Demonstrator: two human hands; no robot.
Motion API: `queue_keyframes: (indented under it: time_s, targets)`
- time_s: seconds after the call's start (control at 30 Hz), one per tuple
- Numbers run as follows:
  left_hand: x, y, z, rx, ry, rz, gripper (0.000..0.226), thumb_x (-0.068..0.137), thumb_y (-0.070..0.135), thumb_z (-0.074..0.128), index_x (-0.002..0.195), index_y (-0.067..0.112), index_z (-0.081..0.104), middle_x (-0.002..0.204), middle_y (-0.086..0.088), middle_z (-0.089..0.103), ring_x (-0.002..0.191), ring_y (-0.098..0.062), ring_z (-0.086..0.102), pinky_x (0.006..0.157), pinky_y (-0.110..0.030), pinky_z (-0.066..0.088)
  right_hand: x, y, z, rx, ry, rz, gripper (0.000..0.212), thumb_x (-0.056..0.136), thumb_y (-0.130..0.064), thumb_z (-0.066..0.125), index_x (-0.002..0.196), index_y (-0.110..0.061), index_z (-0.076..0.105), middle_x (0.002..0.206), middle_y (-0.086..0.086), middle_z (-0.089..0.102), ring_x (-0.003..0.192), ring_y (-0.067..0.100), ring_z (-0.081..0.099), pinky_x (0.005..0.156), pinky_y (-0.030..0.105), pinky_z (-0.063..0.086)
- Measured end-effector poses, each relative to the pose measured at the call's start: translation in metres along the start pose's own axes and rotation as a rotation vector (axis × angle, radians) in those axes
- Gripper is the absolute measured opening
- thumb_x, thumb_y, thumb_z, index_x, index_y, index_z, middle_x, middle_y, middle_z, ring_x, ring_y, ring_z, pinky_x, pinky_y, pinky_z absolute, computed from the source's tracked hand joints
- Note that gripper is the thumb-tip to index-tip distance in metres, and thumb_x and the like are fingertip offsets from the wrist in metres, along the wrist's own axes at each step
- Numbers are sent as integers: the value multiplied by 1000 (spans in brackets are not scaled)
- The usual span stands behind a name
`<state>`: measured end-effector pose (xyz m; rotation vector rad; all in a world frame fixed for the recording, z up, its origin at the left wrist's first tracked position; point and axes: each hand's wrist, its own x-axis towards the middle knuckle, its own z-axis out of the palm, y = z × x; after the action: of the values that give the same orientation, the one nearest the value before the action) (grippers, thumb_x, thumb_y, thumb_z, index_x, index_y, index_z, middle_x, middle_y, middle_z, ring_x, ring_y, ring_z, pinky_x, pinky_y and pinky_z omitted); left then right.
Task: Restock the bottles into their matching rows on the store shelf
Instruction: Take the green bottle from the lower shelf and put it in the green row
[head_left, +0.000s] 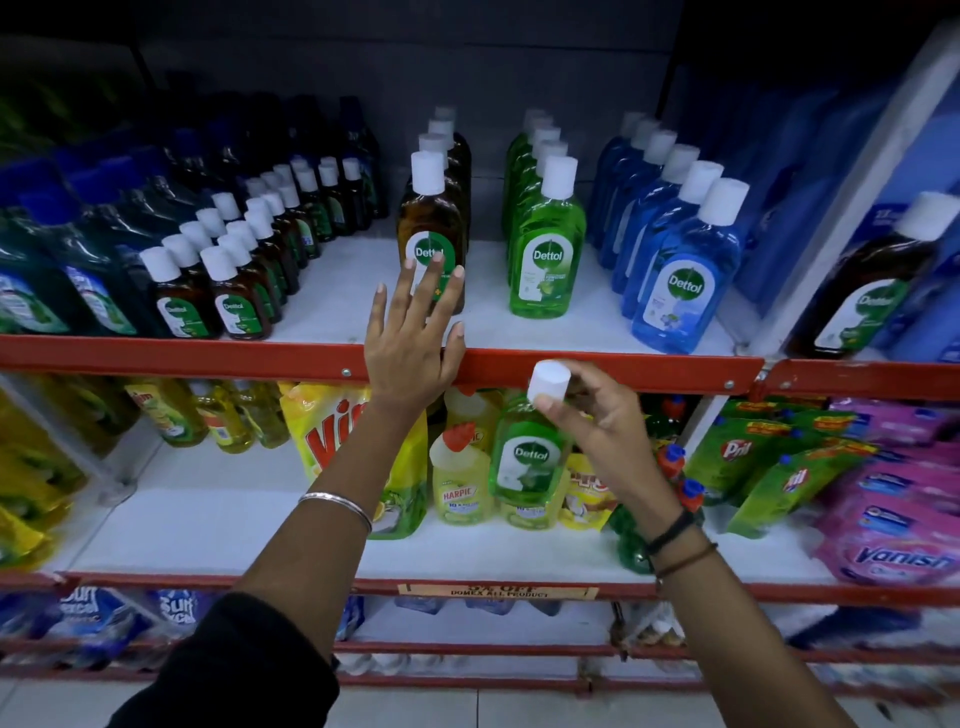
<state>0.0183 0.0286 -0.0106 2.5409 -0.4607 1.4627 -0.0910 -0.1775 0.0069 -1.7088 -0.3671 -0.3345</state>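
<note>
Right hand (597, 415) closed around the neck of a green Dettol bottle (527, 457), thumb and fingertips pinching just under the white cap (549, 382), bottle hanging upright in front of the lower shelf and just below the red shelf edge (208, 356); held high by the neck, probably so the base can be lifted over that edge and set down at the front of the green row (545, 228). Left hand (415, 338) open, holding nothing, fingers spread against the label of the front brown bottle (431, 234), thumb near the red edge, likely steadying or nudging that row back. Green row between the brown row and the blue row (670, 244), with bare white shelf board (597, 322) in front of it, room enough by the look for one more bottle. Small brown bottles (228, 260) packed in lines farther left. Dim store aisle, dark back panel, metal racking with red rails; lower shelf crowded with yellow cleaner bottles and refill pouches, a paper offer tag (498, 591) on the rail beneath.
</note>
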Motion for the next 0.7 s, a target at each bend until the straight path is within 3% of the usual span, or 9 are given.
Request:
queue_keyframes:
  time_s: [0.1, 0.3, 0.4, 0.53, 0.7]
  targets:
    - [1, 0, -2, -2, -10, -3, 52, 98, 35, 36, 149, 23, 35, 152, -7, 42, 143, -27, 33, 110, -51, 33, 19, -43, -14, 62, 77, -99, 33, 75, -42, 71, 104, -28, 66, 97, 1, 70, 89, 18, 65, 78, 32, 56]
    - [0, 0, -2, -12, -22, -9, 50, 100, 36, 32, 148, 22, 37, 151, -7, 43, 142, -29, 34, 109, -53, 35, 75, -101, -39, 66, 214, -251, 20, 87, -20, 62, 105, -14, 66, 91, 0, 68, 82, 10, 64, 71, 23, 54]
    - [-1, 0, -2, -12, -31, -12, 51, 99, 36, 33, 148, 23, 35, 152, -7, 42, 143, -29, 34, 109, -53, 35, 106, -107, -41, 45, 270, -285, 23, 87, -18, 63, 106, -6, 66, 90, 4, 67, 81, 9, 60, 73, 23, 52]
    - [-1, 0, -3, -13, -43, -18, 51, 99, 36, 33, 148, 23, 35, 151, -7, 43, 142, -29, 35, 109, -53, 35, 136, -89, -35, -61, 290, -259, 28, 85, -22, 65, 106, -3, 67, 84, -4, 65, 68, -6, 55, 67, 16, 47]
    - [0, 0, -3, -10, -47, -24, 51, 98, 36, 34, 147, 23, 38, 149, -7, 46, 141, -29, 37, 108, -53, 37, 145, -56, -25, -128, 261, -194, 35, 81, -32, 69, 110, -12, 68, 101, 9, 72, 81, 14, 60, 78, 38, 53]
